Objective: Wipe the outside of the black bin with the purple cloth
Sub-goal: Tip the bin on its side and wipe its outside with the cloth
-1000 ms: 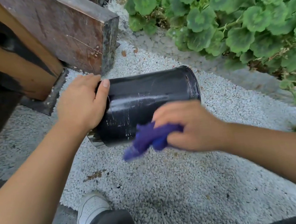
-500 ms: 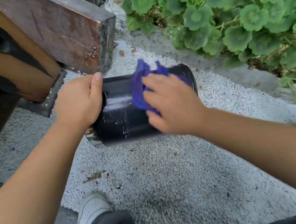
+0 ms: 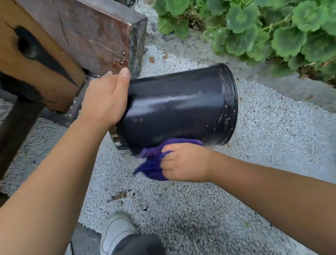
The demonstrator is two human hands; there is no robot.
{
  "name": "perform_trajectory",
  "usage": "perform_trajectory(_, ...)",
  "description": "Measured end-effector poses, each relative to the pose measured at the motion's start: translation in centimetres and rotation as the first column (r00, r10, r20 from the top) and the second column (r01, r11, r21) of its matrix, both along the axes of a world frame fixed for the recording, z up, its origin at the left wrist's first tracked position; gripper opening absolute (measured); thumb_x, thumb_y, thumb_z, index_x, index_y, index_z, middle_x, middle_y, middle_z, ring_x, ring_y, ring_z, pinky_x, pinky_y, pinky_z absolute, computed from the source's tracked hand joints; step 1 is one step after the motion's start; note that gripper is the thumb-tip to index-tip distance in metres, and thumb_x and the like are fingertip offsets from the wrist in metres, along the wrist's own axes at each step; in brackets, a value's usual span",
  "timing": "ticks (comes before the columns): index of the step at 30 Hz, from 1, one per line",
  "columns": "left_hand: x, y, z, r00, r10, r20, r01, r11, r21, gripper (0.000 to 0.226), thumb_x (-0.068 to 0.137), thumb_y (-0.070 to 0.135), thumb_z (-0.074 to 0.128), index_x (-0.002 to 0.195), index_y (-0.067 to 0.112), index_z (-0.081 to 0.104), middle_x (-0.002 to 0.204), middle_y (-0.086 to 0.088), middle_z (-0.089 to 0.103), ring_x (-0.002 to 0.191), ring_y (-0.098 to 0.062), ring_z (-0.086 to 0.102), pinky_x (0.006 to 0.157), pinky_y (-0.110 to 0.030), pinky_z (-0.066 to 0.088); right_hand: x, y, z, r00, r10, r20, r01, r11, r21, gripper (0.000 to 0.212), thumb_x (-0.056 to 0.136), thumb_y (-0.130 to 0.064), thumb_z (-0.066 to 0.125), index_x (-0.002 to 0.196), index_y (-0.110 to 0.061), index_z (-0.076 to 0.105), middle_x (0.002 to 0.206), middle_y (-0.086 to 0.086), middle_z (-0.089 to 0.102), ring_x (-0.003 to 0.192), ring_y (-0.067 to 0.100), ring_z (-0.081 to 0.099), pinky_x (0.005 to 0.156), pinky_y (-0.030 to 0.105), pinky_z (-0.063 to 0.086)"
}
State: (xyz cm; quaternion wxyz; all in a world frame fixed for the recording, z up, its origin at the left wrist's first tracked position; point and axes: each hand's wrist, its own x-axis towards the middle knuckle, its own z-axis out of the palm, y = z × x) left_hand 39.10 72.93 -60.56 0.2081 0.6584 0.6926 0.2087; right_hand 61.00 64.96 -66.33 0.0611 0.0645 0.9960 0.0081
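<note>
The black bin [image 3: 177, 107] is held on its side above the gravel, its shiny wall facing me and one end pointing right. My left hand [image 3: 106, 100] grips its left end, thumb over the top. My right hand [image 3: 183, 163] is below the bin and clutches the bunched purple cloth [image 3: 154, 164]. The cloth presses against the bin's lower edge, and part of it is hidden under the bin.
A heavy wooden beam [image 3: 82, 32] juts in close to my left hand. Green leafy plants [image 3: 265, 13] fill the upper right. White gravel [image 3: 213, 216] covers the ground, and my white shoe [image 3: 115, 230] stands at the bottom.
My right hand has swept the cloth from the top of the bin's far side down to its underside. The bin now sits closer and larger in view.
</note>
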Motion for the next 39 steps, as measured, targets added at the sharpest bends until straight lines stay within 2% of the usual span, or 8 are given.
perform_trajectory(4,-0.1,-0.3,-0.2,0.993,0.047,0.110,-0.053,0.997,0.055,0.058,0.100,0.044,0.024,0.085,0.003,0.062,0.092,-0.016,0.067,0.099,-0.024,0.059,0.079,-0.024,0.031,0.7,-1.3,1.7,0.931,-0.176,0.320,0.279,0.907,-0.315,0.018,0.091,-0.030,0.047,0.098,-0.024,0.063,0.100,-0.006,0.069,0.092,0.022,0.064,0.085,0.035,0.046)
perform_trajectory(9,-0.2,-0.4,0.1,0.989,0.128,0.074,-0.139,0.974,0.177,0.050,0.099,0.032,0.029,0.089,0.007,0.072,0.095,-0.012,0.069,0.096,-0.024,0.058,0.084,-0.030,0.039,0.3,1.6,8.9,0.850,-0.523,-0.067,0.434,0.766,-0.475,0.024,0.079,-0.038,0.044,0.087,-0.031,0.066,0.076,-0.015,0.066,0.071,0.004,0.061,0.058,0.023,0.051)
perform_trajectory(15,-1.2,-4.6,-0.5,0.989,-0.128,0.070,0.113,0.977,0.178,0.050,0.101,0.028,0.027,0.112,0.000,0.066,0.117,-0.021,0.065,0.116,-0.035,0.056,0.102,-0.045,0.039,1.3,8.0,12.8,0.222,-0.912,-0.345,0.585,0.408,-0.701,0.015,0.073,-0.027,0.054,0.078,-0.015,0.063,0.067,-0.001,0.062,0.065,0.007,0.055,0.063,0.030,0.049)
perform_trajectory(18,-0.6,-6.1,-2.0,0.961,-0.088,0.263,0.038,0.981,0.190,0.050,0.101,0.024,0.027,0.136,-0.002,0.050,0.149,-0.015,0.040,0.143,-0.031,0.031,0.120,-0.036,0.019,0.8,9.2,10.4,0.398,-0.891,-0.217,0.766,0.453,-0.456,0.025,0.078,-0.032,0.054,0.076,-0.007,0.058,0.082,0.005,0.060,0.084,0.030,0.058,0.070,0.042,0.046)
perform_trajectory(23,-0.9,-4.3,-4.2,0.881,-0.015,0.473,-0.088,0.977,0.194,0.067,0.102,0.051,0.020,0.146,0.004,0.036,0.149,-0.013,0.043,0.140,-0.022,0.038,0.116,-0.043,0.027,-4.1,7.6,8.8,0.646,-0.709,-0.283,0.669,0.704,-0.239,0.036,0.075,-0.055,0.055,0.080,-0.020,0.053,0.094,-0.003,0.061,0.090,0.028,0.061,0.068,0.038,0.043)
perform_trajectory(28,-1.1,-3.1,-5.0,0.777,-0.015,0.629,-0.125,0.976,0.178,0.062,0.098,0.061,0.028,0.144,0.021,0.036,0.141,0.005,0.048,0.135,-0.014,0.043,0.114,-0.049,0.031,-5.9,6.1,7.2,0.757,-0.506,-0.412,0.464,0.862,-0.205,0.021,0.073,-0.026,0.057,0.088,-0.015,0.067,0.106,0.001,0.068,0.093,0.028,0.063,0.077,0.041,0.044)
perform_trajectory(34,-1.8,-2.1,-4.1,0.923,-0.042,0.382,-0.060,0.966,0.252,0.057,0.101,0.043,0.026,0.137,0.006,0.051,0.143,-0.010,0.049,0.133,-0.010,0.041,0.113,-0.019,0.025,-3.7,4.0,4.2,0.931,-0.087,-0.355,0.030,0.986,-0.163,0.017,0.075,-0.002,0.052,0.072,-0.014,0.063,0.073,0.002,0.061,0.065,0.027,0.053,0.070,0.036,0.040)
perform_trajectory(39,-1.4,-1.5,-2.8,0.955,-0.009,0.295,-0.049,0.981,0.188,0.052,0.098,0.040,0.034,0.133,0.008,0.056,0.147,-0.011,0.045,0.137,-0.016,0.038,0.112,-0.015,0.020,-1.0,1.7,2.0,0.996,-0.032,-0.087,0.008,0.965,-0.263,0.013,0.076,-0.007,0.051,0.075,-0.016,0.061,0.079,0.000,0.062,0.072,0.025,0.053,0.073,0.035,0.039)
